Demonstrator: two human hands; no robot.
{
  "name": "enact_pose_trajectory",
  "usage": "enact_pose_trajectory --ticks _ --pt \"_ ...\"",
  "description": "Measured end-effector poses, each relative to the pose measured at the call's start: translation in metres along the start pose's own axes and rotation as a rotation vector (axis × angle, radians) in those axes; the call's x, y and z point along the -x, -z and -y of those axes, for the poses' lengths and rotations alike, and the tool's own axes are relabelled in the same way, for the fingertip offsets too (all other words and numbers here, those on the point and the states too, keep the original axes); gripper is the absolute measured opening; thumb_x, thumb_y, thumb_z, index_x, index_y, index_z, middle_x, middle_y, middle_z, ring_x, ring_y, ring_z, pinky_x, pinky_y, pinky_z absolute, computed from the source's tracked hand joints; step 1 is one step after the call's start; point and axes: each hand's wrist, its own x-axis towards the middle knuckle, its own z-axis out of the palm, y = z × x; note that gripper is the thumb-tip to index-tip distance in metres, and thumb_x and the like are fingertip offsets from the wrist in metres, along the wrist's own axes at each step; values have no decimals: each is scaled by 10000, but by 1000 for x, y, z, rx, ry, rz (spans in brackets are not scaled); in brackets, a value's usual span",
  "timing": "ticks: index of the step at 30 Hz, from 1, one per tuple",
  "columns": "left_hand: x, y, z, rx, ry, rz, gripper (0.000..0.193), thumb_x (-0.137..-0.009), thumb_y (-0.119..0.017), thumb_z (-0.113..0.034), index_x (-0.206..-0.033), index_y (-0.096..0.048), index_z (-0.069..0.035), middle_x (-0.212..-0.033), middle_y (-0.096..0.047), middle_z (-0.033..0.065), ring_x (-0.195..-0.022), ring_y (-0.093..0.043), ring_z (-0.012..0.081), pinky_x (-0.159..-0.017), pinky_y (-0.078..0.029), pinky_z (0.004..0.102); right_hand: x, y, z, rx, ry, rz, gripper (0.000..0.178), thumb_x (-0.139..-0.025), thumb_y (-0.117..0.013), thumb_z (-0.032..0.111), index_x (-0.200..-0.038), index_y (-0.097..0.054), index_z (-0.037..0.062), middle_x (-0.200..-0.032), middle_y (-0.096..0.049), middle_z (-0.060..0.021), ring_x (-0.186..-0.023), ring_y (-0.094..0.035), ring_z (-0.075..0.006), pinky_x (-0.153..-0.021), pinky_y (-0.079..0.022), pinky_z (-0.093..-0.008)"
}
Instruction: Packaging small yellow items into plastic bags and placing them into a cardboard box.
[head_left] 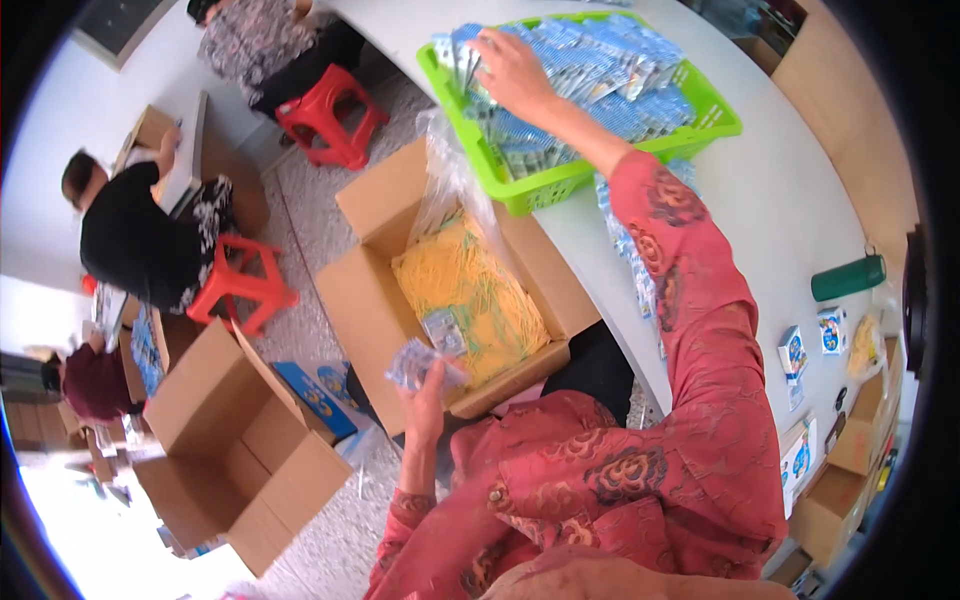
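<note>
My left hand [425, 405] is closed on a few small clear plastic packets [415, 365] above the near side of an open cardboard box [350, 300]. Inside that box lie loose yellow and green strands [450, 275] in a clear plastic liner [440, 170], with another small packet [445, 332] on top. On the white table, a bright green plastic basket [530, 192] is heaped with blue-and-clear packets [600, 85]. Reaching over its far left corner, my right hand [515, 80] has bent, parted fingers touching the packets.
An open cardboard box [240, 460] stands on the floor at left, beside a blue printed carton [315, 400]. More packets [630, 250] lie under my right forearm. A green bottle [848, 278] and small boxes [793, 355] are at right. People sit by red stools [330, 115] at upper left.
</note>
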Motion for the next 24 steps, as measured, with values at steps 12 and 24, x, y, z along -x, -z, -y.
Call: enact_pose_trajectory --ticks 12,24 --pt "-10 -15 -30 102 -104 90 131 -809 -584 -41 -932 -563 0 -805 -619 79 -715 -612 163 -645 -509 289 107 109 192 -1131 -235 880 235 -747 -676 200 -887 -565 46 -717 -555 -8 -616 -521 -72 -536 -428 -222" --pt "14 3 -23 129 -175 50 250 -805 -616 -101 -1034 -573 -10 -900 -620 21 -803 -565 81 -723 -475 249 117 118 210 -1054 -296 902 151 -779 -629 111 -721 -546 -1 -628 -515 -34 -580 -482 -69 -521 -398 -238"
